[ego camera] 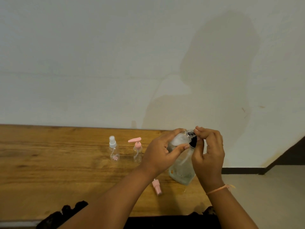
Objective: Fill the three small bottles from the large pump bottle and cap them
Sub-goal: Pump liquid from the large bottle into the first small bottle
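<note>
The large clear pump bottle (181, 171) stands tilted on the wooden table (49, 171), its base near the right end. My left hand (161, 152) grips its upper body. My right hand (208, 151) pinches the black pump head (192, 138) at the top. To the left stand two small clear bottles: one with a white spray cap (113, 148), one with a pink pump cap (137, 150). A small pink cap piece (156, 186) lies on its side in front of the large bottle. A third small bottle is not visible.
A pale wall (115, 63) rises right behind the table's far edge. The table ends just right of the large bottle, with floor (272, 195) beyond. Dark clothing (165, 222) lines the near edge.
</note>
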The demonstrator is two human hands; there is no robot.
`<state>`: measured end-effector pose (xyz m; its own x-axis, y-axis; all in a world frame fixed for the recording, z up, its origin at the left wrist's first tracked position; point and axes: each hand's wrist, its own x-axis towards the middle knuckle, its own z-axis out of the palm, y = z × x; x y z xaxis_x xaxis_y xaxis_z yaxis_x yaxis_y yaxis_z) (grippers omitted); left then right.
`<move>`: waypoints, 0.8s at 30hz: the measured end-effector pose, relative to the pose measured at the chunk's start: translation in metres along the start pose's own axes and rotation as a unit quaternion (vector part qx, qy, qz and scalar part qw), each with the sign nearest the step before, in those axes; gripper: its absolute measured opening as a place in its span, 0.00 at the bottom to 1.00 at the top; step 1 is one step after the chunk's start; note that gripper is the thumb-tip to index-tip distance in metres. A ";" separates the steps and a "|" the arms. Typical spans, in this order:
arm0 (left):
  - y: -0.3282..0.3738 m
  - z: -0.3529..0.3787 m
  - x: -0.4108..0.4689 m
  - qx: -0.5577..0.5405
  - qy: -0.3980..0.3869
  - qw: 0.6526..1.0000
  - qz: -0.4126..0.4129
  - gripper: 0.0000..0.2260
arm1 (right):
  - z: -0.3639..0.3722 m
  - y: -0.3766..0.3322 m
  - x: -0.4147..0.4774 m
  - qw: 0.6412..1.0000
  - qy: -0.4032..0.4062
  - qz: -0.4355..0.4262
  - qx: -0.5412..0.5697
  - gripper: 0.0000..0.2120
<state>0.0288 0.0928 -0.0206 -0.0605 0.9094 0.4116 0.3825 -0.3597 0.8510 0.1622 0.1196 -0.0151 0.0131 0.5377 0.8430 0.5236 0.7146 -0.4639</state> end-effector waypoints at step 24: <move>0.003 0.000 0.004 0.008 0.014 1.000 0.007 0.22 | -0.002 -0.007 0.009 1.000 -0.003 0.007 -0.001 0.11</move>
<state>0.0294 0.0948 -0.0162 -0.0803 0.8985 0.4315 0.3988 -0.3678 0.8401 0.1606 0.1186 -0.0033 0.0150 0.5505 0.8347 0.5245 0.7064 -0.4753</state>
